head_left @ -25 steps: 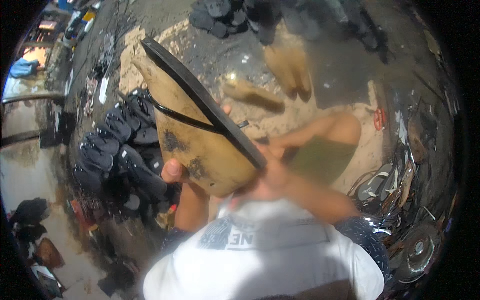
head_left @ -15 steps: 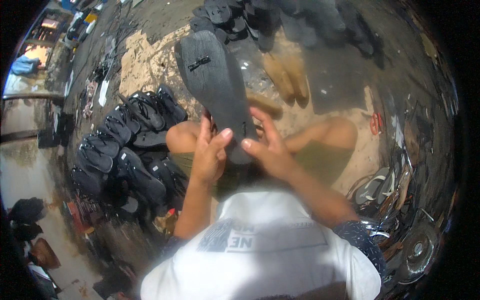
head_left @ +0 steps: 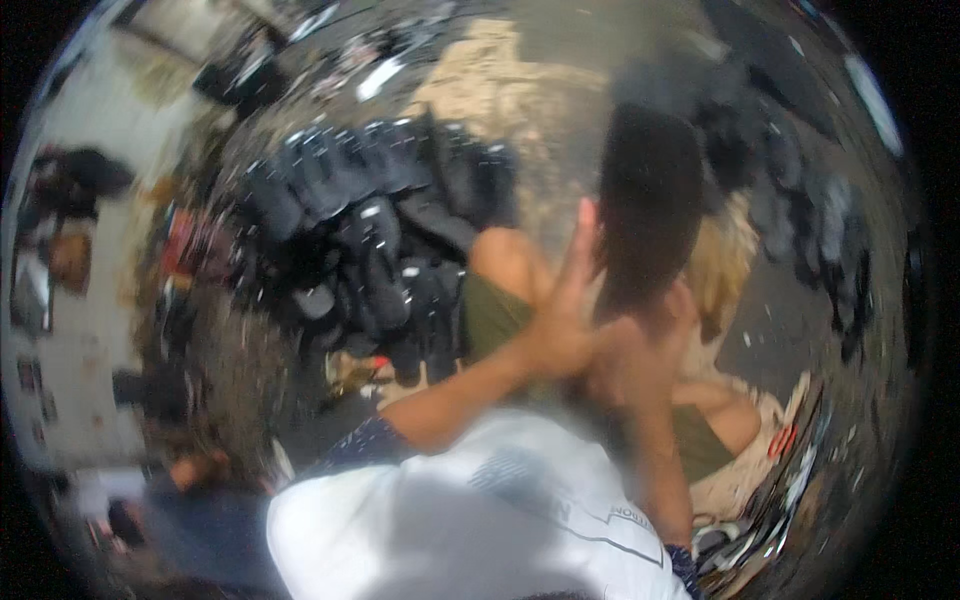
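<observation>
A black flip-flop (head_left: 652, 190) stands raised in front of me, its heel end low and its broad toe end pointing away. My left hand (head_left: 560, 335) is closed on its lower left, with one finger stretched up along the edge. My right hand (head_left: 650, 350) closes round the lower right end, smeared by motion. Blur hides which face of the flip-flop shows and whether its straps are in place.
Many black flip-flops (head_left: 345, 170) lie in rows to the left. Tan sole-shaped pieces (head_left: 722, 265) lie beyond my right hand, near more dark flip-flops (head_left: 830, 220). Red-handled scissors (head_left: 782, 442) rest by my right knee.
My view has swung to the left, so the scene sits further right and is blurred. The flip-flop has turned more upright, and both hands still hold it, now closer together.
</observation>
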`<control>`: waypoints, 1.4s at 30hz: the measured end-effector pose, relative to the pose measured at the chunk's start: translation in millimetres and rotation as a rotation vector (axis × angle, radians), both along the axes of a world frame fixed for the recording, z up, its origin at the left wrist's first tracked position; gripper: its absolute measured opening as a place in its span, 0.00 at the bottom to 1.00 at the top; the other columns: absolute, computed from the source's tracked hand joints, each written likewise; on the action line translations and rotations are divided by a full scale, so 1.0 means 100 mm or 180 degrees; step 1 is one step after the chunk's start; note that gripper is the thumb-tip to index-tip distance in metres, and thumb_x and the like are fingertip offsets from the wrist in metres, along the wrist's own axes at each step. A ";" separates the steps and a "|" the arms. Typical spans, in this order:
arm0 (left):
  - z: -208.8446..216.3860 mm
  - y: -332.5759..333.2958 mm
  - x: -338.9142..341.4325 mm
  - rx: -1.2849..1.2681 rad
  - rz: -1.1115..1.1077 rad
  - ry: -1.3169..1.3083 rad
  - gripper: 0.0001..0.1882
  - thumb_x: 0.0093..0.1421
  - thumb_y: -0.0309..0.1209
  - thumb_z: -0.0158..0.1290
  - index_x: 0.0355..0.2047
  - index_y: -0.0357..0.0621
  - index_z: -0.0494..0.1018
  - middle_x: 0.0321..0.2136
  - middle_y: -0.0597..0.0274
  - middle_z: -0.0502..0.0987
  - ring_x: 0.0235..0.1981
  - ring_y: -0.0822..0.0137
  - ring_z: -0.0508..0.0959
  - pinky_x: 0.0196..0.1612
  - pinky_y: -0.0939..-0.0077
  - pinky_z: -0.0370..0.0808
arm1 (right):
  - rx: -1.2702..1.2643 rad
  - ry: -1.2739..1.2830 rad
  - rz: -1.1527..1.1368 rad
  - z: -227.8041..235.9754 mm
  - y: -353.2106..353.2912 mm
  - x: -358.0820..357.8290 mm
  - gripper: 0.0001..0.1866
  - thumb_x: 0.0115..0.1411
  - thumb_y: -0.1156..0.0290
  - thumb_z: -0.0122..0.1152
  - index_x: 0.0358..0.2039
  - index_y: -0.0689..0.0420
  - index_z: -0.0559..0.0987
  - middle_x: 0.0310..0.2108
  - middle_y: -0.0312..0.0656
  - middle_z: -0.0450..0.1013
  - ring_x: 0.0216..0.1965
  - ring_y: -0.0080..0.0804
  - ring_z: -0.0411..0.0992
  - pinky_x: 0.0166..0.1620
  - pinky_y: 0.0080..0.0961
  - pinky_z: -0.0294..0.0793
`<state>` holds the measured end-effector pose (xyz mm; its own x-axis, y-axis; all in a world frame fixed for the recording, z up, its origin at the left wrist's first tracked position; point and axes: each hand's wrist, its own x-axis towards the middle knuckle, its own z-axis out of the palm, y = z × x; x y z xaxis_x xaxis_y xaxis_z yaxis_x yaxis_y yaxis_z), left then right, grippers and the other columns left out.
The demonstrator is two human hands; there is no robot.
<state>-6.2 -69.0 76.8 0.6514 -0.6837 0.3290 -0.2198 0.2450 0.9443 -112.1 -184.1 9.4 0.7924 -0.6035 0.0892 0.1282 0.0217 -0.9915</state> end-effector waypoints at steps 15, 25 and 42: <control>-0.25 2.03 3.28 0.2464 0.3593 -0.1726 0.20 0.71 0.42 0.48 0.38 0.35 0.78 0.37 0.47 0.81 0.39 0.47 0.78 0.46 0.56 0.73 | -0.0092 0.0795 0.0068 -0.07 -0.91 -0.32 0.24 0.66 0.56 0.63 0.51 0.64 0.78 0.41 0.40 0.78 0.42 0.29 0.74 0.48 0.29 0.74; -0.69 1.84 2.91 0.4596 0.2224 -0.3488 0.28 0.70 0.47 0.48 0.65 0.46 0.68 0.67 0.47 0.66 0.70 0.43 0.59 0.70 0.37 0.50 | -0.2365 0.2191 -0.1908 -0.70 -2.97 -1.37 0.24 0.62 0.53 0.65 0.49 0.61 0.82 0.44 0.53 0.81 0.44 0.46 0.80 0.47 0.38 0.76; -0.32 0.48 1.27 0.0922 0.0845 0.1460 0.25 0.72 0.40 0.51 0.64 0.40 0.69 0.61 0.50 0.72 0.57 0.61 0.76 0.59 0.66 0.76 | 0.1790 -0.1238 -0.0809 -0.34 -2.57 2.00 0.09 0.70 0.66 0.59 0.43 0.57 0.73 0.36 0.37 0.76 0.31 0.25 0.73 0.35 0.23 0.76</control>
<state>121.2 -21.4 44.7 0.8435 -0.4980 -0.2012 0.2073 -0.0438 0.9773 87.8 -441.4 -24.4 0.5957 -0.8021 -0.0421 0.5378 0.4372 -0.7209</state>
